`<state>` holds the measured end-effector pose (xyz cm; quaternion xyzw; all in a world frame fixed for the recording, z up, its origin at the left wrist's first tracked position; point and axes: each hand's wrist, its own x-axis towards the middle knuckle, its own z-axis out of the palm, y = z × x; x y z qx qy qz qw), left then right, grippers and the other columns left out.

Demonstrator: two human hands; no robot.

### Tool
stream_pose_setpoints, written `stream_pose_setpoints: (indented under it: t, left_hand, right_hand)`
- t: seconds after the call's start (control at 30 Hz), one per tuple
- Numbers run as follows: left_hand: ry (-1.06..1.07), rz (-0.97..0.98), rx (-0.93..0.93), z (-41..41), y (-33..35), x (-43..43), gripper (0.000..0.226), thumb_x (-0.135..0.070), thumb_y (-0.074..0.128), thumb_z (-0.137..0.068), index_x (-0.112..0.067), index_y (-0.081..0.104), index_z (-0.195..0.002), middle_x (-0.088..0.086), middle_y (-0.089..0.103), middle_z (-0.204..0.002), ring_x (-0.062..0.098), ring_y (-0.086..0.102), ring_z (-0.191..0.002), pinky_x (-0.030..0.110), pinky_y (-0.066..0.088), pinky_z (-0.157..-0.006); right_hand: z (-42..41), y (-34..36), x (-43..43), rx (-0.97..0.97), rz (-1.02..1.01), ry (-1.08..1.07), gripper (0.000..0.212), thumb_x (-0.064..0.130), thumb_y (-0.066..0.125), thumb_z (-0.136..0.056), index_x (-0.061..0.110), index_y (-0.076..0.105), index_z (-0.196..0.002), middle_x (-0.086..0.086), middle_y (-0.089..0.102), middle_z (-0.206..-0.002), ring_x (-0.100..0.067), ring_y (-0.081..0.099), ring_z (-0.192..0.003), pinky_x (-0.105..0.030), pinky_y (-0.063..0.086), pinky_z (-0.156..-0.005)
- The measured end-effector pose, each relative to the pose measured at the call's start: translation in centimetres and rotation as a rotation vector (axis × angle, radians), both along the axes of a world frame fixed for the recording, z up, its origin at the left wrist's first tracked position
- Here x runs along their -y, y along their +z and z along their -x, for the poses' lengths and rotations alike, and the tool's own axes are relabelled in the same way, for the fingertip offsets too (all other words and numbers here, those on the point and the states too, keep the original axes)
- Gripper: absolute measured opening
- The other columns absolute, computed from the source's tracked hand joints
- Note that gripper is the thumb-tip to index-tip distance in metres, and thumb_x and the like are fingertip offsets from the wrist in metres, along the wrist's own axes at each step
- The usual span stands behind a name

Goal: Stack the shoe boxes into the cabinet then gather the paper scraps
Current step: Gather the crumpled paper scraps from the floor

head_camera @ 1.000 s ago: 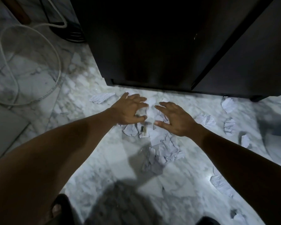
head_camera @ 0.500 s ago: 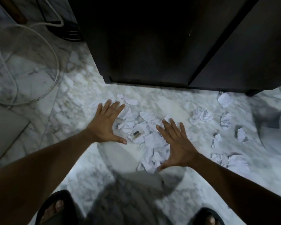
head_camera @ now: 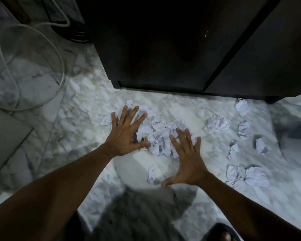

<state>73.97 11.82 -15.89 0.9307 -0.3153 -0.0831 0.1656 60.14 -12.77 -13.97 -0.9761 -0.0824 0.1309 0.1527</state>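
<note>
Marble floor [head_camera: 87, 105] holds one scrap pile [head_camera: 161, 134] between left hand [head_camera: 125, 134] and right hand [head_camera: 189, 160].

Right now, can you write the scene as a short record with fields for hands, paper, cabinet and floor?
paper pile: crumpled scraps, between the hands
left hand: flat, fingers spread, over the pile's left side
right hand: fingers straight, at its right side
loose scraps: several, scattered farther right
cabinet: dark, behind the pile
floor: marble; white cable at left

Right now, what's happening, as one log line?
phase: gathering | left hand: open, over paper scraps | right hand: open, over them too
</note>
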Motion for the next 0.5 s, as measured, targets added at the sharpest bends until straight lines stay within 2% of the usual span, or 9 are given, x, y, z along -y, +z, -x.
stream_pose_setpoints:
  t: [0.13, 0.2, 0.3, 0.4, 0.5]
  left_hand:
    - [-0.021, -0.171, 0.002, -0.7, -0.9, 1.0, 0.092, -0.09, 0.025, -0.08, -0.045, -0.003, -0.155, -0.008, -0.011, -0.166, 0.033, -0.021, -0.15, 0.074, -0.008, -0.11]
    - [-0.011, -0.24, 0.041, -0.7, -1.4, 1.2, 0.089, -0.088, 0.022, -0.082, -0.044, 0.002, -0.156, -0.005, -0.004, -0.167, 0.035, -0.016, -0.151, 0.074, -0.007, -0.109]
    - [0.043, -0.198, 0.046, -0.6, -1.6, 1.0, 0.083, -0.082, 0.021, -0.087, -0.037, 0.016, -0.156, -0.002, 0.009, -0.166, 0.03, -0.007, -0.153, 0.071, -0.003, -0.113]
    - [0.099, -0.083, 0.037, 0.1, -1.7, 0.4, 0.08, -0.074, 0.03, -0.09, -0.029, 0.024, -0.156, -0.001, 0.015, -0.165, 0.026, -0.002, -0.153, 0.066, 0.001, -0.117]
    - [0.109, 0.027, 0.068, 0.5, -1.7, -0.8, 0.078, -0.064, 0.041, -0.091, -0.026, 0.023, -0.157, 0.0, 0.017, -0.165, 0.028, 0.003, -0.153, 0.063, 0.012, -0.117]
  right_hand:
    - [-0.3, -1.0, -3.6, -0.054, 0.092, -0.163, 0.144, 0.108, 0.036, -0.045, 0.032, -0.017, -0.155, -0.005, -0.024, -0.164, -0.041, -0.02, -0.149, -0.078, -0.004, -0.109]
    - [-1.4, -1.1, -3.7, -0.042, 0.097, -0.253, 0.131, 0.104, 0.031, -0.057, 0.032, -0.015, -0.156, -0.003, -0.02, -0.165, -0.039, -0.016, -0.15, -0.076, -0.003, -0.11]
    - [-2.8, -0.8, -2.1, 0.019, 0.041, -0.332, 0.116, 0.095, 0.034, -0.071, 0.033, -0.016, -0.156, -0.001, -0.012, -0.166, -0.032, -0.012, -0.152, -0.074, 0.003, -0.112]
    - [-3.3, 0.1, 0.4, 0.128, -0.014, -0.246, 0.127, 0.097, 0.045, -0.062, 0.031, -0.008, -0.157, -0.003, -0.001, -0.167, -0.028, -0.008, -0.153, -0.071, -0.004, -0.114]
    - [-3.2, 0.3, 2.8, 0.09, -0.107, -0.179, 0.143, 0.096, 0.058, -0.05, 0.028, -0.006, -0.158, -0.003, -0.007, -0.167, -0.028, -0.014, -0.153, -0.071, -0.003, -0.115]
